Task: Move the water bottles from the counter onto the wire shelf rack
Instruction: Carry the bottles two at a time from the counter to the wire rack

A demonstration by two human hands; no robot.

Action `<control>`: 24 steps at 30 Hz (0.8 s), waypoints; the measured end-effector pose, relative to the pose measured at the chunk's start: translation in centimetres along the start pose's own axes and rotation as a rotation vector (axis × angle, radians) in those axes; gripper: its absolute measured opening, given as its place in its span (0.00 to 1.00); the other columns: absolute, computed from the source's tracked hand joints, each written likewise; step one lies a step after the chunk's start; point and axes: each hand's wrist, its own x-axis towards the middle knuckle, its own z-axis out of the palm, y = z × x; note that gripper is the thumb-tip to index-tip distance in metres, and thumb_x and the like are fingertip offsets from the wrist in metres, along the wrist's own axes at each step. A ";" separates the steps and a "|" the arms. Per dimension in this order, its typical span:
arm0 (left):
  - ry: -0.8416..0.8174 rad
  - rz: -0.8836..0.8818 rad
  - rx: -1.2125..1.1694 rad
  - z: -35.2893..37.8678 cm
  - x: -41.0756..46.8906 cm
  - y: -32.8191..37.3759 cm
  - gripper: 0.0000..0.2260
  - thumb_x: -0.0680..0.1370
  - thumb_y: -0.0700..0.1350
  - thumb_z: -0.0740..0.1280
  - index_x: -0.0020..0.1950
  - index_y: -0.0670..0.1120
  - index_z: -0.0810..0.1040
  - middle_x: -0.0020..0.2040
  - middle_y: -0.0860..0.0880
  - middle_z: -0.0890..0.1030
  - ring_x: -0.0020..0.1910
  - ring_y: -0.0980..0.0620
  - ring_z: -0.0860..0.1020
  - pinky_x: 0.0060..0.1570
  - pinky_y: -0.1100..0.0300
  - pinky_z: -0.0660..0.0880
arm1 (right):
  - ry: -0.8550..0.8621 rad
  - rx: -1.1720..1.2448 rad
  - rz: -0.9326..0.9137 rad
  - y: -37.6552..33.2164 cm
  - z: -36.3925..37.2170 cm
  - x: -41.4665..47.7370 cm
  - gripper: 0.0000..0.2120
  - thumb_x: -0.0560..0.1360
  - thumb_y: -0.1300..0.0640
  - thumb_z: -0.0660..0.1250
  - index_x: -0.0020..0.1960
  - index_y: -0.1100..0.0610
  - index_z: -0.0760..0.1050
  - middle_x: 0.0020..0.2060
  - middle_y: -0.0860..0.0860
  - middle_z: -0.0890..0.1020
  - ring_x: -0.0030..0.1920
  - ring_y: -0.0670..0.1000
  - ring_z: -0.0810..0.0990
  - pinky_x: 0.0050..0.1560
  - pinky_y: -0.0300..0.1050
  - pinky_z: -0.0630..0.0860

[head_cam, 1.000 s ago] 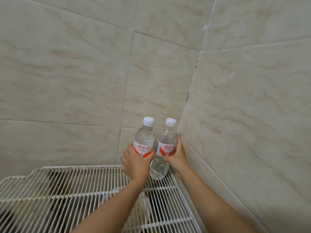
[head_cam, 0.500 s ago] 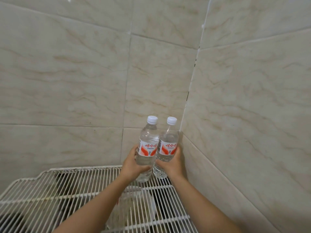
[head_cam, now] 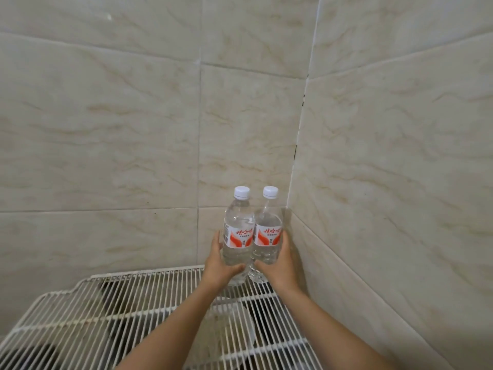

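Note:
Two clear water bottles with white caps and red-and-white labels stand upright side by side at the far right corner of the white wire shelf rack (head_cam: pixel 112 308). My left hand (head_cam: pixel 218 265) is wrapped around the left bottle (head_cam: pixel 238 231). My right hand (head_cam: pixel 280 265) grips the right bottle (head_cam: pixel 268 233). The bottles touch each other, and their bases are at the rack's wires, right by the wall corner.
Beige marbled tile walls (head_cam: pixel 133 129) meet in a corner just behind and to the right of the bottles. Dark shapes and a pale container (head_cam: pixel 226 332) show through the wires below the rack. The rack's left and middle wires are bare.
Both hands have carried the bottles farther back toward the wall corner and lowered them from a tilted, raised hold to upright on the rack. My grip has slid lower on both bottles.

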 end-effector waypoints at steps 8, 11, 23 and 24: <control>0.088 -0.002 0.413 -7.1 -3.6 -1.3 0.34 0.72 0.41 0.70 0.74 0.47 0.57 0.74 0.43 0.63 0.72 0.45 0.62 0.71 0.51 0.60 | 0.051 -0.641 -0.458 -1.9 0.5 -4.3 0.40 0.53 0.53 0.80 0.63 0.54 0.72 0.61 0.64 0.75 0.61 0.64 0.75 0.54 0.59 0.77; 0.100 0.018 0.639 -11.7 -5.9 -2.0 0.26 0.74 0.46 0.67 0.71 0.44 0.65 0.70 0.42 0.68 0.70 0.44 0.66 0.69 0.55 0.60 | -0.039 -0.658 -0.517 -3.4 3.3 -5.4 0.37 0.47 0.52 0.81 0.55 0.54 0.77 0.54 0.63 0.80 0.54 0.63 0.80 0.46 0.55 0.79; 0.589 -0.281 1.006 -33.7 -27.3 -2.7 0.20 0.76 0.48 0.63 0.68 0.49 0.69 0.68 0.46 0.71 0.67 0.44 0.66 0.64 0.48 0.67 | -0.521 -0.345 -0.765 -15.3 16.5 -19.9 0.32 0.74 0.50 0.64 0.74 0.51 0.55 0.74 0.60 0.51 0.75 0.59 0.49 0.73 0.51 0.50; 0.631 -0.290 0.997 -35.0 -29.3 -2.3 0.20 0.76 0.48 0.63 0.68 0.49 0.69 0.68 0.46 0.71 0.67 0.44 0.66 0.64 0.48 0.67 | -0.524 -0.341 -0.779 -16.9 17.2 -21.3 0.32 0.74 0.50 0.64 0.74 0.51 0.54 0.74 0.61 0.51 0.75 0.59 0.49 0.73 0.51 0.50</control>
